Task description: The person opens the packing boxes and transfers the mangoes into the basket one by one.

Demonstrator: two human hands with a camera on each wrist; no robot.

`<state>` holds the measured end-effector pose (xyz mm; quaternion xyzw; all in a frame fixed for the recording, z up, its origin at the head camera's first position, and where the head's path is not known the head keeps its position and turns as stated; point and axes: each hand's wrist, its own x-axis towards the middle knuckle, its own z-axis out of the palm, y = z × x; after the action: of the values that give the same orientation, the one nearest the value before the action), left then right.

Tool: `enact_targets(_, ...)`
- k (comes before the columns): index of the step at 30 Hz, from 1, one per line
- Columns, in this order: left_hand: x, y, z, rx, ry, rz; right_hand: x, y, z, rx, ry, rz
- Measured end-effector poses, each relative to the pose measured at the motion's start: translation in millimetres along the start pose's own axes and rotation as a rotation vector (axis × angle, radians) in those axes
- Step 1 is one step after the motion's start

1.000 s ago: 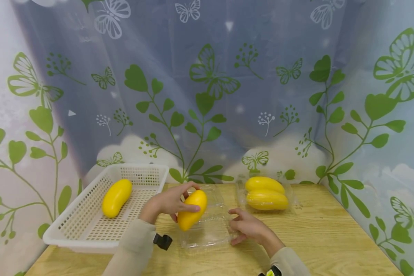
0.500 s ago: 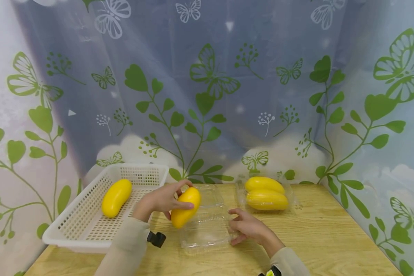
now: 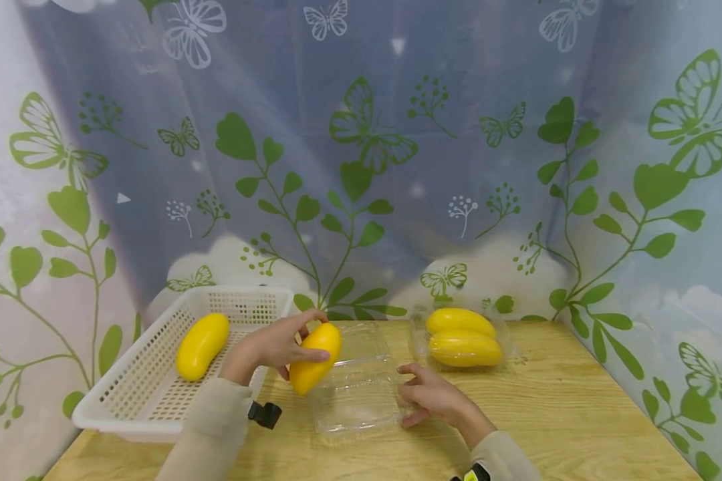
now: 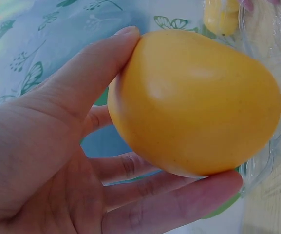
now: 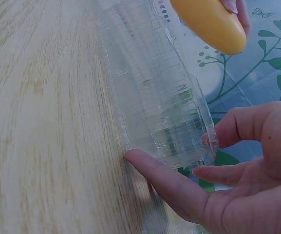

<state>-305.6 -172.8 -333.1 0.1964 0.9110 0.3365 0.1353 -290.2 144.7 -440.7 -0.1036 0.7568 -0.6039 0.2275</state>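
You have one fruit [image 3: 317,361] in your left grip [image 3: 275,344], clasped between the thumb on one side and the fingers on the other, with a gap between fruit and palm. It slants, its lower end pointing toward you. Judging by its shine, the skin is smooth and may slip; the body looks stiff rather than soft, but its weight can't be told by eye. Hold it round the middle, thumb facing fingers, so neither tapered end tips you off balance.

Just right of that grip is a clear box [image 3: 357,404], opened out on the table [image 3: 565,407]. Your right grip [image 3: 436,397] holds its right end, thumb at the lower edge, fingers at the rim. The plastic looks thin and light, likely to flex or skid, so a gentle pinch at that end should serve.

Left of your left grip, the basket [image 3: 135,427] carries a second fruit [image 3: 202,346]. Beyond your right grip, two more fruits [image 3: 466,349] lie side by side in another box [image 3: 420,334].
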Motion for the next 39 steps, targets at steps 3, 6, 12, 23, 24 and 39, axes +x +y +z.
enact_targets(3, -1.2, -0.1, -2.0, 0.005, 0.002, -0.006, -0.1, 0, 0, 0.000, 0.000, 0.000)
enact_targets(6, -2.5, -0.1, -4.2, 0.015, 0.002, -0.005, 0.4, 0, 1, 0.003, 0.000, 0.000)
enact_targets(12, -6.0, 0.2, -9.6, 0.013, -0.003, -0.016, 0.3, 0, 1, 0.006, 0.000, -0.004)
enact_targets(23, -11.4, -1.3, -18.0, 0.011, -0.003, -0.023, 0.7, -3, 1, 0.001, 0.009, 0.004)
enact_targets(24, -12.0, -2.1, -18.6, 0.014, -0.003, -0.022, 0.4, -3, 1, 0.001, 0.009, 0.003)
enact_targets(39, -22.4, -14.0, -27.4, -0.003, 0.011, -0.036, -0.9, -1, 0, -0.021, 0.009, 0.009)
